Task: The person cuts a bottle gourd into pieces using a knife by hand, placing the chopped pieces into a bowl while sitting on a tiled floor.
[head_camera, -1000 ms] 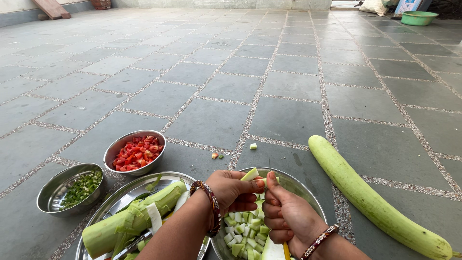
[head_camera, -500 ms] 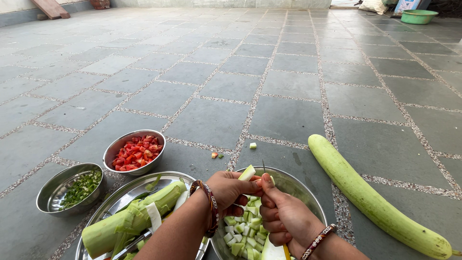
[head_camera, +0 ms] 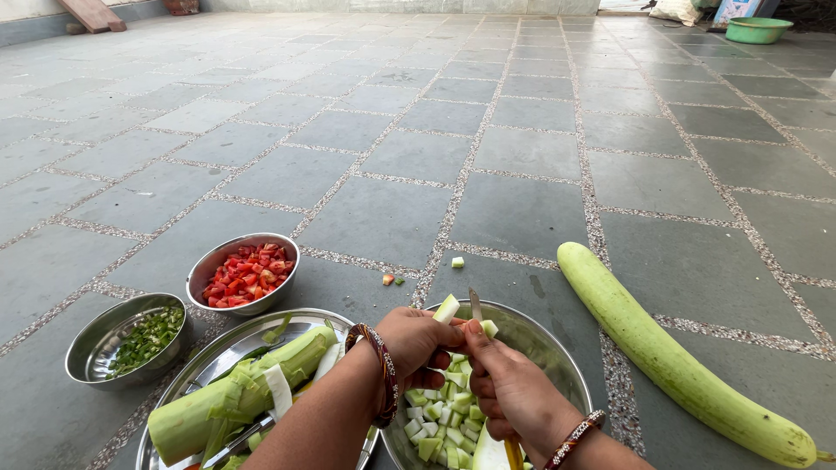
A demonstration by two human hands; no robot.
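Gourd strip (head_camera: 448, 308), pale, light and judged firm but slippery when wet, is pinched in the left hand (head_camera: 420, 342) above the steel bowl (head_camera: 557, 357). The knife (head_camera: 475, 305) is gripped in the closed right hand (head_camera: 514, 390); the strip is best held behind the cut line.

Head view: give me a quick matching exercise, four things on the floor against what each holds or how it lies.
1. small steel bowl
2. far-left steel bowl
3. whole gourd
4. wide steel bowl

a. white-green cubes
b. chopped red pieces
c. bare on the tiles, uncut
d. chopped green bits

Pairs: 1-b, 2-d, 3-c, 4-a
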